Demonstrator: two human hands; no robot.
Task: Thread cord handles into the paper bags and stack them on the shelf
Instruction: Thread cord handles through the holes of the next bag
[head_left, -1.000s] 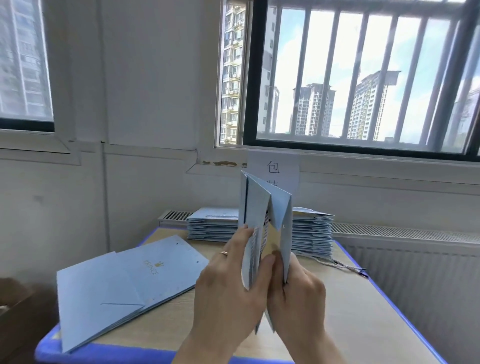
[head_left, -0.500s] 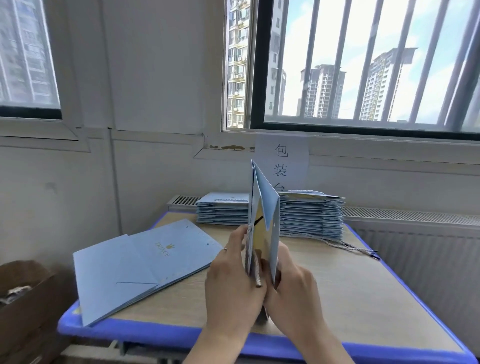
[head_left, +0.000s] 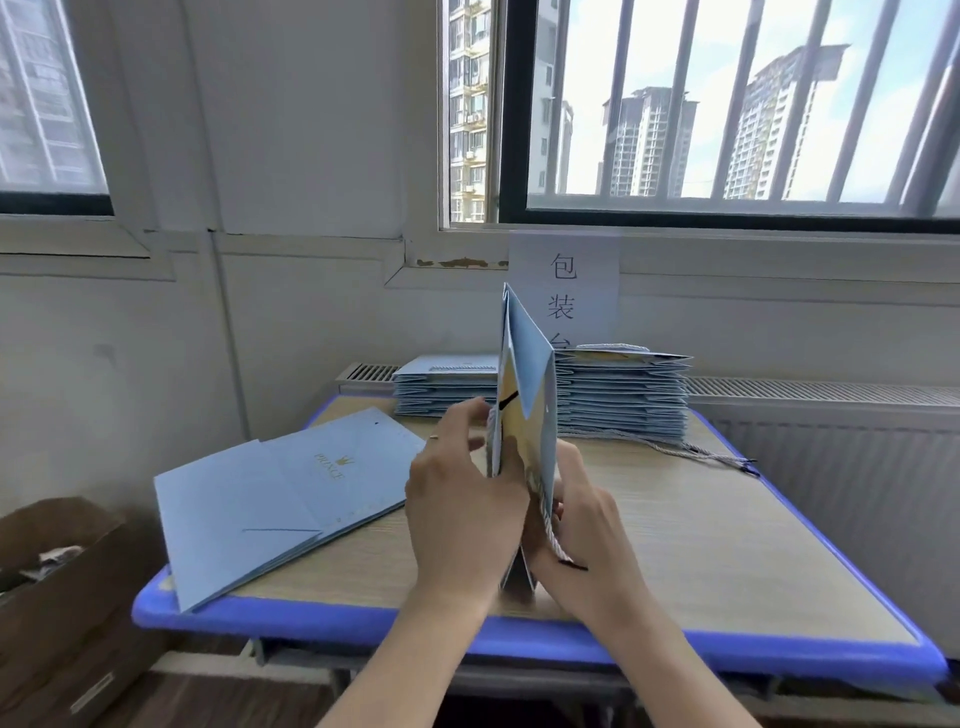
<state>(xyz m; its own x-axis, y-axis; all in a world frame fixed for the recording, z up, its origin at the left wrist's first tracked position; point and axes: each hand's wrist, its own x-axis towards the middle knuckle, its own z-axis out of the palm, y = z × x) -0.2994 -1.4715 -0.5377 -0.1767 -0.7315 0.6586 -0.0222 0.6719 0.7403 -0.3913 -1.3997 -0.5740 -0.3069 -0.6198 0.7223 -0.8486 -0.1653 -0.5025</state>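
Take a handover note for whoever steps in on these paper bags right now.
Left hand grips the upright bag by its left edge; right hand holds its right side, a cord draped over that hand, end loose.
Left stack and right stack sit at the table back; the right one's top bag shows a cord.
Flat bags lie front left, no cords visible.
To do: finish this bag, thread the flat ones, shelve all; no shelf in view.
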